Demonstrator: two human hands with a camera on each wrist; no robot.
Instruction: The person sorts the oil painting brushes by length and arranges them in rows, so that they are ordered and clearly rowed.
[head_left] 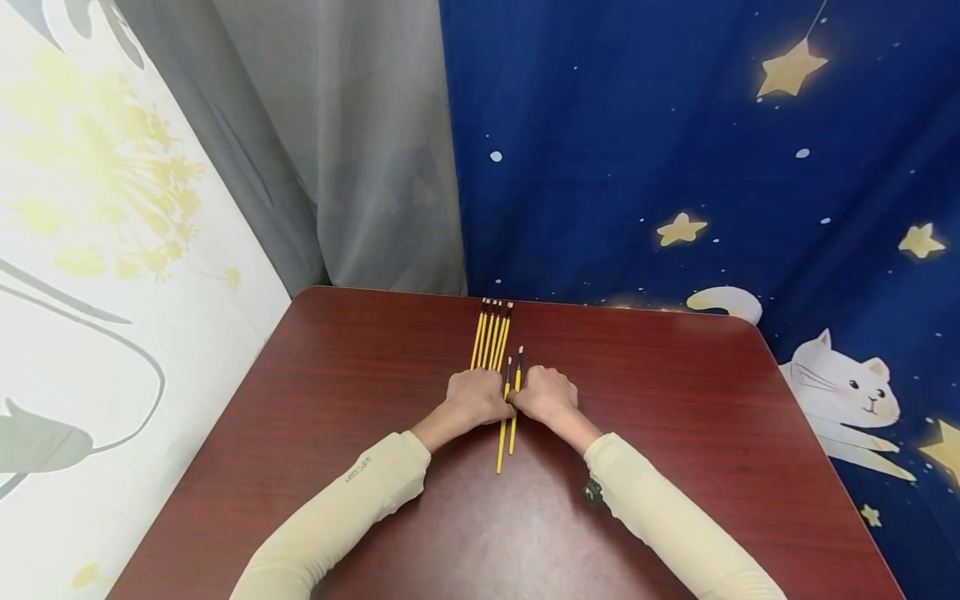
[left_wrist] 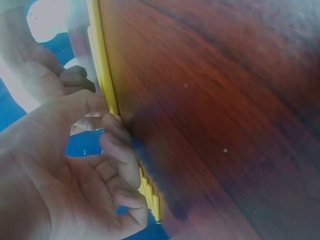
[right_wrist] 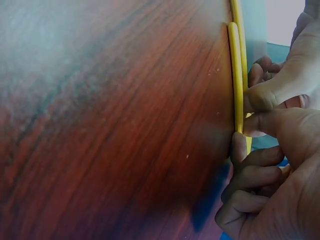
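My left hand (head_left: 477, 395) pinches the yellow handle of a paintbrush (head_left: 501, 446) between thumb and fingertips. Right beside it, my right hand (head_left: 548, 393) pinches a second yellow paintbrush (head_left: 513, 437). Both brushes point their pale bristles and black ferrules away from me, nearly parallel and low over the table. The left brush's handle end reaches closer to me. Beyond my left hand, several more yellow paintbrushes (head_left: 491, 337) lie side by side in a row, their lower ends hidden by that hand. The right wrist view shows both pinched handles (right_wrist: 236, 80) close together.
The reddish-brown wooden table (head_left: 637, 400) spreads around both hands. Behind its far edge hang a grey curtain (head_left: 382, 150) and a blue curtain (head_left: 585, 167) with stars. A pale patterned cloth (head_left: 112, 292) borders the left side.
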